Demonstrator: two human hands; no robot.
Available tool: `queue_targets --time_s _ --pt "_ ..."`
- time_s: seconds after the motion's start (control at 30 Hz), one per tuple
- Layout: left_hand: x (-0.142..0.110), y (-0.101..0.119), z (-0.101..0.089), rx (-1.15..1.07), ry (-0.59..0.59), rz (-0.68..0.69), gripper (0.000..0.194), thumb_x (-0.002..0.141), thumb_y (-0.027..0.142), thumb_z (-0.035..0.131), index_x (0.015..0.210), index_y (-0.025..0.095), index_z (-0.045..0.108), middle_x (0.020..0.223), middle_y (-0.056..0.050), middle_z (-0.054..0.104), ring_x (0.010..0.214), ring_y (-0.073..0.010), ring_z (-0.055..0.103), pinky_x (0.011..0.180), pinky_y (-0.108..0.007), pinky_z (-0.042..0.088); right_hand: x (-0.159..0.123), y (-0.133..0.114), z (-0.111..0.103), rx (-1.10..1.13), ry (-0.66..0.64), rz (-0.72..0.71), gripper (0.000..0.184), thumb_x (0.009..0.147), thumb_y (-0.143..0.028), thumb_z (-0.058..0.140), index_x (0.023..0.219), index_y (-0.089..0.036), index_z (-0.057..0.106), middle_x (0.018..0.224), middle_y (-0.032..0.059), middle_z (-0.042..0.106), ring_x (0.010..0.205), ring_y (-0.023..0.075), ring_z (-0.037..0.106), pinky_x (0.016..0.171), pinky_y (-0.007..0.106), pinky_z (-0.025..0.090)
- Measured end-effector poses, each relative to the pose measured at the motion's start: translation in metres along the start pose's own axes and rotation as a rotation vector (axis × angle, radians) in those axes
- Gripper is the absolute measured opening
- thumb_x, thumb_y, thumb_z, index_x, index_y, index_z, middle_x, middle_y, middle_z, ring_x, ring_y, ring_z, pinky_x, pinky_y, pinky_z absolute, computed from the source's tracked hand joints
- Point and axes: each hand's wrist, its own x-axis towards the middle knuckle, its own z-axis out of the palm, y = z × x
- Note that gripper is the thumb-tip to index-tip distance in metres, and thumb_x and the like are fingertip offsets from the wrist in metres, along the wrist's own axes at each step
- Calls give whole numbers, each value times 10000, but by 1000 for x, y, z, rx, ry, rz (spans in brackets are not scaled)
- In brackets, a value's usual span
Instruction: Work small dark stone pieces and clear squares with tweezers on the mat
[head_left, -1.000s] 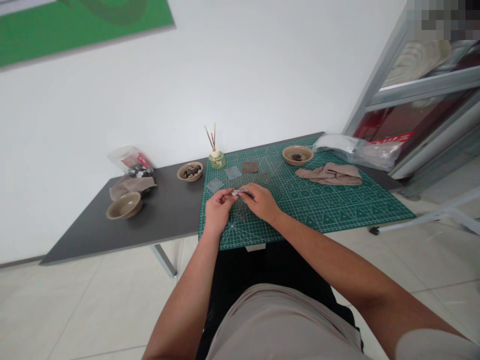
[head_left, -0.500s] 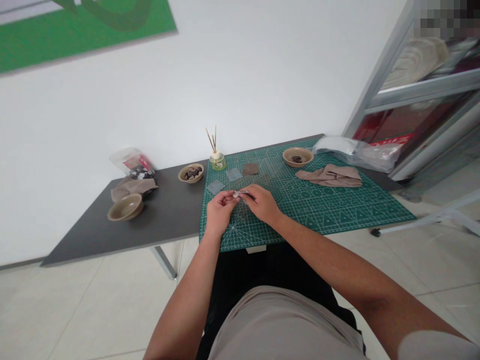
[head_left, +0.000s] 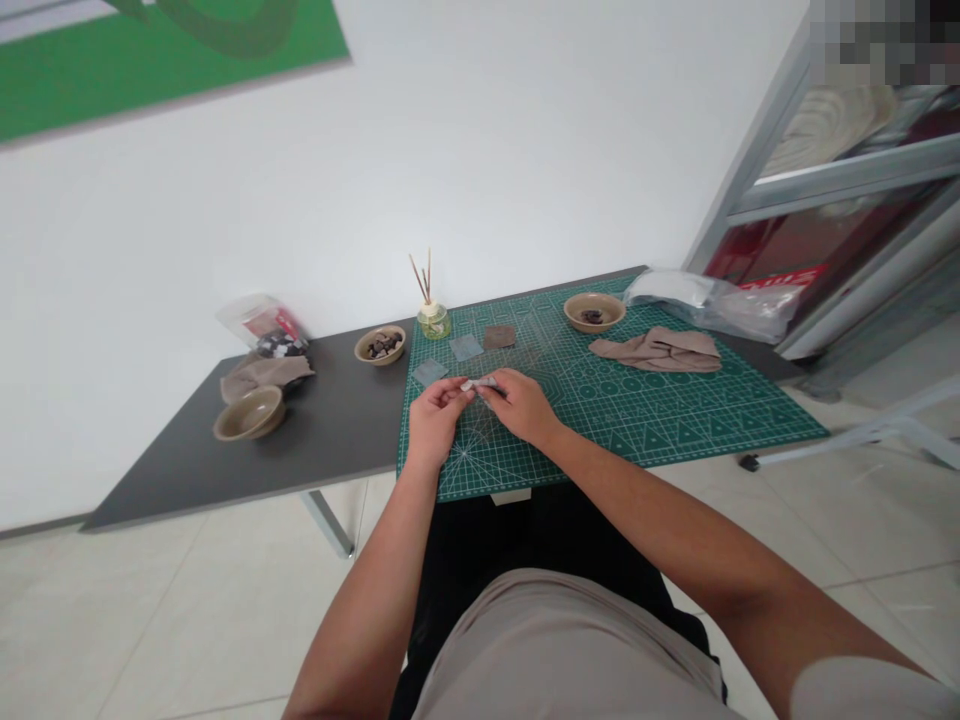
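My left hand (head_left: 435, 418) and my right hand (head_left: 521, 405) meet over the green cutting mat (head_left: 600, 410). Between their fingertips is a small pale piece (head_left: 468, 385), too small to make out its kind. The left fingers pinch it from the left. My right thumb and fingers close on a thin grey strip (head_left: 486, 382) against the piece; whether it is folded sandpaper I cannot tell. Just beyond the hands lie two blue-grey squares (head_left: 466, 347) and a brown square (head_left: 499, 336), which look like sandpaper.
A bowl of dark and brown bits (head_left: 380, 346) and a reed diffuser (head_left: 433, 318) stand behind the hands. At left are another bowl (head_left: 250, 414), a cloth (head_left: 266, 376) and a plastic bag (head_left: 262, 322). Right: a bowl (head_left: 594, 312), brown cloth (head_left: 660, 350), clear plastic packaging (head_left: 712, 303).
The hands have shifted very slightly at the same spot, and the pale piece and grey strip have turned a little between the fingertips. Other things stay put; the view moves slightly.
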Motion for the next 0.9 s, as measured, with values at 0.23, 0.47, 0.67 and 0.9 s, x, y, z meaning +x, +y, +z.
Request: queue_targets --time_s 0.23,0.47,0.67,0.9 --pt "-2 -2 -1 44 -29 5 323 640 337 812 909 177 733 755 -7 690 661 -114 590 676 -254 488 0 -2 -1 33 9 -2 113 915 -247 564 885 -216 668 867 37 679 849 188 621 804 327 476" --pt "-1 -1 0 31 -54 -39 310 639 328 811 890 165 729 707 2 666 626 -102 566 629 -235 460 0 -2 -1 8 3 49 100 893 -243 581 844 -208 660 849 47 687 835 197 628 787 328 471" --pt "0 -2 0 16 -61 -32 312 665 333 797 923 170 732 731 -9 688 661 -123 611 675 -261 494 0 3 -1 73 19 171 170 859 -317 602 734 -204 616 684 -2 624 654 157 570 656 285 452" --pt "1 -1 -1 -93 -29 -29 320 748 419 727 943 166 708 805 -46 721 642 -139 651 663 -317 562 4 9 -5 249 147 297 193 866 -346 585 781 -195 670 694 -2 652 641 161 590 619 285 475"
